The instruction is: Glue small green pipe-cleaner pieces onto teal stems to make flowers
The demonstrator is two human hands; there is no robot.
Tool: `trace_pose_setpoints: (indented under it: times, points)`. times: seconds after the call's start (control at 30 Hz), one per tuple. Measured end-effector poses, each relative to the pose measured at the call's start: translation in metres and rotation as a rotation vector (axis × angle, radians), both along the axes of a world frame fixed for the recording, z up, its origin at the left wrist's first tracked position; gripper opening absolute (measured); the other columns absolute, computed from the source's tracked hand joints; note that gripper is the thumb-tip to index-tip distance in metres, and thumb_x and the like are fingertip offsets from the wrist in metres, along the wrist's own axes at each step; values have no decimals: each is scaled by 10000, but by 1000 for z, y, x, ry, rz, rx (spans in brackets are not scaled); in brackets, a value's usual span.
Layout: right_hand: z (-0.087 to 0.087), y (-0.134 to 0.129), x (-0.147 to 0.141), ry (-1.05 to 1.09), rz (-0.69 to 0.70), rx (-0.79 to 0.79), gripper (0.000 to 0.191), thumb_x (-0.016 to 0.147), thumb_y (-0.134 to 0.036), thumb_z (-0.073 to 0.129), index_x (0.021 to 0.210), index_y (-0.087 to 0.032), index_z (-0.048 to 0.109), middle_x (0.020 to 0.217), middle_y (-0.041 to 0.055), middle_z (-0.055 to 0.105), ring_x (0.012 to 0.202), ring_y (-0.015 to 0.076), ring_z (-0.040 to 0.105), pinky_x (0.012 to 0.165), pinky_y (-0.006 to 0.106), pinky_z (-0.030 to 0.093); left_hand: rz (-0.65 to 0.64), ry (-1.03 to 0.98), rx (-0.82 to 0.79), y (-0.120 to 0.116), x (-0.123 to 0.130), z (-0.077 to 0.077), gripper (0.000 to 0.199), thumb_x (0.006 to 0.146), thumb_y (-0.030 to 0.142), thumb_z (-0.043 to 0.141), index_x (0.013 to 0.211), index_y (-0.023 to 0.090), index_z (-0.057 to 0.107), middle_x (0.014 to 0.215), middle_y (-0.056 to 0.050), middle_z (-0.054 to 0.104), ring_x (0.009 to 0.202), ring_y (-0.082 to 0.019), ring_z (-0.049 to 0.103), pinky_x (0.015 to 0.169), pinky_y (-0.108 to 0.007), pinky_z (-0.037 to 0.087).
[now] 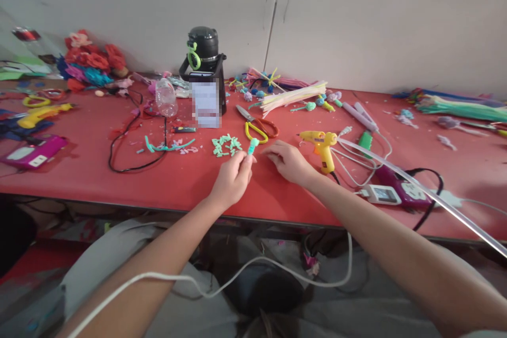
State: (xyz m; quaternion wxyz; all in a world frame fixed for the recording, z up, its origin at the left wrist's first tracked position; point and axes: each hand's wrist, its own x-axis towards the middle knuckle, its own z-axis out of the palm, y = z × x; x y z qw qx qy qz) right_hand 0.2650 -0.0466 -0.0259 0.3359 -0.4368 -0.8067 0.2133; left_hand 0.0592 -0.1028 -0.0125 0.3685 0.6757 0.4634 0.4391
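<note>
My left hand (pixel 233 177) is closed, its thumb and fingertips pinching a small green pipe-cleaner piece (pixel 252 147) with a paler rounded top. Close by on the right, my right hand (pixel 291 162) hovers over the red table with loosely bent fingers and nothing visible in them. Short light-green pipe-cleaner bits (pixel 226 144) lie in a loose ring just beyond my left hand. Behind both hands rest scissors (pixel 259 129) with yellow and orange handles. A yellow glue gun (pixel 325 152) lies to the right of my right hand.
A phone (pixel 205 100) leans on a black flask (pixel 204 42). Bundled pipe cleaners (pixel 295 97) lie at the back. A clear glue stick (pixel 431 195) sticks out from the glue gun. White cables and a purple power strip (pixel 412 190) occupy the right; a black cable (pixel 110 156) loops left.
</note>
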Motion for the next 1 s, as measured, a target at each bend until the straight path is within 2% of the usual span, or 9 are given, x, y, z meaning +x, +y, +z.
trace_pose_setpoints:
  times: [0.07,0.13,0.23,0.3,0.4,0.5,0.77,1.0]
  points:
    - [-2,-9,7,77,-30,-73,186,900,-195,540,940,-194,721,957,97,734,890,234,681,856,403,532,-51,46,12,-1,1,0,314,1063,433,396,930,200,560,575,44,523,549,-133,521,609,-275,407]
    - [-3,-20,10,247,-71,-209,105,871,-289,633,908,-213,696,884,73,742,810,230,690,805,408,551,-64,72,12,-1,3,0,311,1065,428,392,919,202,547,577,45,536,557,-137,536,623,-275,410]
    - [-4,-39,8,553,-123,-414,243,763,-411,790,864,-221,676,815,59,742,742,228,701,758,409,571,-57,89,9,0,10,1,302,1065,423,397,894,209,525,595,40,577,593,-146,572,662,-279,419]
    - [-3,-50,4,671,-179,-464,301,714,-440,842,837,-215,684,806,56,745,752,220,704,775,398,568,-70,111,2,-1,17,2,303,1067,415,399,865,214,504,622,35,607,611,-147,588,679,-282,417]
    - [0,-59,-3,706,-275,-434,283,720,-440,844,805,-198,726,790,45,741,734,184,671,762,353,535,-113,159,-10,-1,25,4,327,1069,410,396,819,216,475,645,31,628,619,-147,593,679,-284,408]
    - [4,-61,-8,717,-302,-412,261,735,-436,833,795,-192,762,771,34,741,688,156,624,714,320,502,-135,169,-33,0,27,5,348,1069,435,394,815,215,478,665,25,643,638,-151,602,671,-284,404]
    - [5,-58,-10,724,-226,-436,282,783,-466,799,815,-186,777,772,35,744,705,159,625,715,312,491,-178,115,-77,0,23,-1,329,1058,499,412,903,217,479,709,20,659,630,-146,593,652,-279,417]
    - [10,-56,-16,724,-141,-494,374,775,-552,789,801,-187,714,686,13,673,635,142,567,639,299,468,-120,97,-86,-3,21,2,363,1064,486,397,818,221,427,664,24,627,621,-137,582,668,-285,426]
